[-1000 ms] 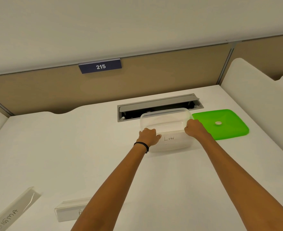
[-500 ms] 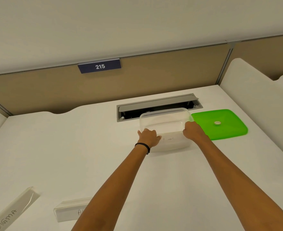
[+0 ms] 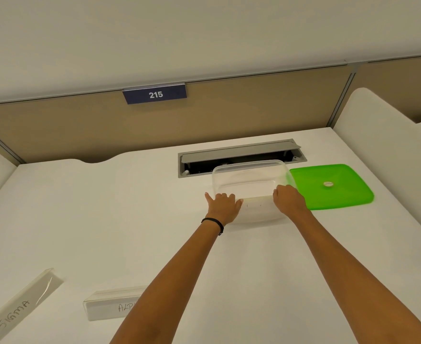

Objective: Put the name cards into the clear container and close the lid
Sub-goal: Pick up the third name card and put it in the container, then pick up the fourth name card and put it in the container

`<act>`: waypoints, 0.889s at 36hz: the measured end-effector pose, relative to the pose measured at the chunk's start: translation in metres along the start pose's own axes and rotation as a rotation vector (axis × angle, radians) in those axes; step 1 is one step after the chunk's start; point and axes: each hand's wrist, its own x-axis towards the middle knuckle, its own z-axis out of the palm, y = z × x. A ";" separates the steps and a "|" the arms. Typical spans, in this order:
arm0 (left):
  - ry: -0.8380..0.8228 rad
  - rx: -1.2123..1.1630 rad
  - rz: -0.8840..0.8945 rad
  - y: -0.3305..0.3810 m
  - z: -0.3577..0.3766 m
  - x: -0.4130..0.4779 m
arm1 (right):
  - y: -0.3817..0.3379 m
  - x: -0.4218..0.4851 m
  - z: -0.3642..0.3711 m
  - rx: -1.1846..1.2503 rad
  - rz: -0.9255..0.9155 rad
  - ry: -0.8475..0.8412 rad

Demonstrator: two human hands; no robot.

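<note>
The clear container [image 3: 249, 167] stands open at the back of the white desk, and its green lid [image 3: 341, 194] lies flat just to its right. My left hand [image 3: 223, 203] and my right hand [image 3: 288, 199] rest over the container's near rim, each at one end of a name card [image 3: 256, 206]. That card is down inside, seen faintly through the near wall; my fingertips are hidden behind the rim. Two more name cards lie near me at the left: one marked SIGMA [image 3: 18, 309] and one marked ALP… [image 3: 110, 306], partly covered by my left forearm.
An open grey cable hatch [image 3: 229, 152] is sunk into the desk just behind the container. A tan partition with a 215 sign [image 3: 154, 94] closes the back. White dividers [image 3: 383, 145] bound the desk at right and left.
The card between my hands has sunk into the container, so its writing no longer shows clearly. My left hand's fingers have spread a little.
</note>
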 end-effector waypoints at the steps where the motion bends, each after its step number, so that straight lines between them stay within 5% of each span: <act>1: 0.003 -0.006 0.011 -0.001 -0.001 -0.001 | 0.000 -0.001 0.000 -0.004 -0.002 0.008; 17: 0.265 -0.256 0.176 -0.053 -0.002 -0.059 | -0.018 -0.046 0.012 0.469 -0.139 0.516; 32: 0.380 -0.517 -0.072 -0.185 0.017 -0.165 | -0.138 -0.126 0.052 0.524 -0.359 0.360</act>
